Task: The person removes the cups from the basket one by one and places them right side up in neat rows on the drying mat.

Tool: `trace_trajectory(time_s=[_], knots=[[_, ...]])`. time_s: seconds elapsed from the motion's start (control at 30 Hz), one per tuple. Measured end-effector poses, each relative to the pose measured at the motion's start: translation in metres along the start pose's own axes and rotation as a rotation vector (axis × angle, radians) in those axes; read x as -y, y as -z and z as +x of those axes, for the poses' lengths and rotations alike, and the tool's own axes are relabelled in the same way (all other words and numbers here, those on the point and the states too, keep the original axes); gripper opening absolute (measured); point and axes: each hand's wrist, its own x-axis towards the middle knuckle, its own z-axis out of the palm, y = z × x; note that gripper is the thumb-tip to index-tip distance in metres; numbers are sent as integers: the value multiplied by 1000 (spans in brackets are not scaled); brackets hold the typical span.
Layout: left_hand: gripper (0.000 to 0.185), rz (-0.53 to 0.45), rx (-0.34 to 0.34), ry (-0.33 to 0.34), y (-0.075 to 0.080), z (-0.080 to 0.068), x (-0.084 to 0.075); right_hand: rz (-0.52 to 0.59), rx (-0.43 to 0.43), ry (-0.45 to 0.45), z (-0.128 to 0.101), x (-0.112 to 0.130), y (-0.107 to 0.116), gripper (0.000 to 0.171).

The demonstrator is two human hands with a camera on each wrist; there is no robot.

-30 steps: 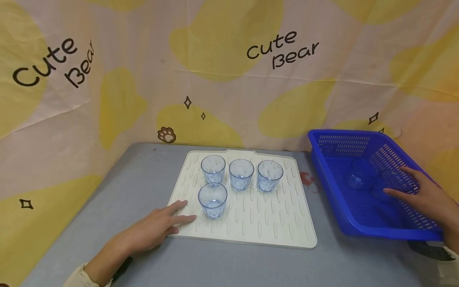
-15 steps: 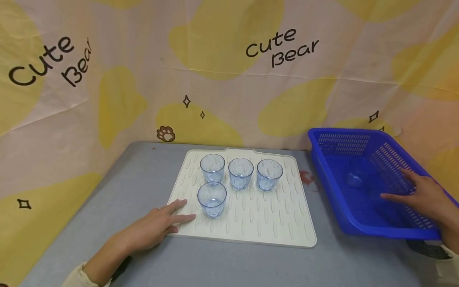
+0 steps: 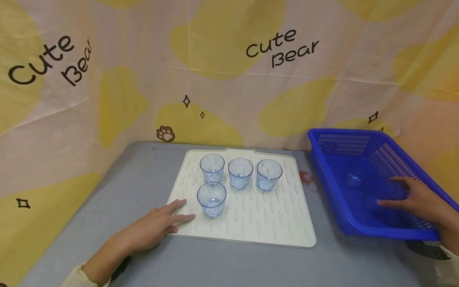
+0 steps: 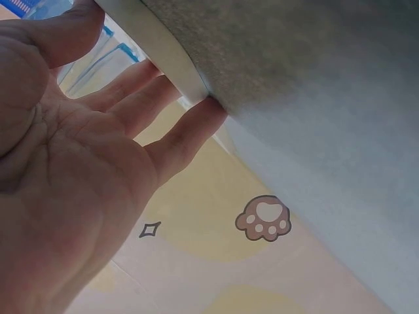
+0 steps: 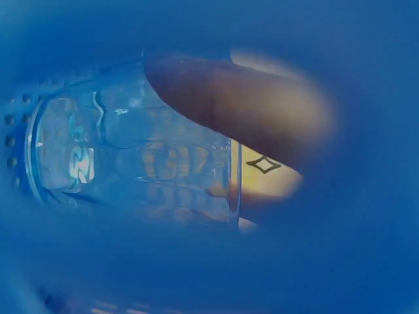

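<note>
In the head view, several clear bluish drinking glasses stand upright on a white ridged drying mat (image 3: 272, 223): three in a back row, including the middle glass (image 3: 240, 174), and a front glass (image 3: 211, 200) before the left one. My left hand (image 3: 152, 227) rests on the mat's left edge, fingers spread, beside the front glass. My right hand (image 3: 421, 201) reaches into a blue plastic basket (image 3: 391, 231), with thumb and fingers round a drinking glass (image 5: 150, 150). In the right wrist view that glass lies sideways in the picture, a finger across it near the rim.
Another glass (image 3: 353, 180) is in the basket, left of my right hand. The grey table (image 3: 233, 265) extends round the mat. A patterned cloth (image 3: 222, 99) hangs behind the table, close to the back of mat and basket.
My right hand has moved slightly down and left inside the basket, and its thumb and fingers have come round a glass. The left hand and the glasses on the mat stay put.
</note>
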Motion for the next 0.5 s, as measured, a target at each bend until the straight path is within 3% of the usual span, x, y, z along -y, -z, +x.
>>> trace_trajectory(time_s=[0.33, 0.5], knots=[[55, 24, -10, -7, 0, 0, 0, 175, 44, 63, 1, 11, -3, 100], [55, 33, -16, -9, 0, -1, 0, 255, 16, 98, -4, 23, -3, 90]])
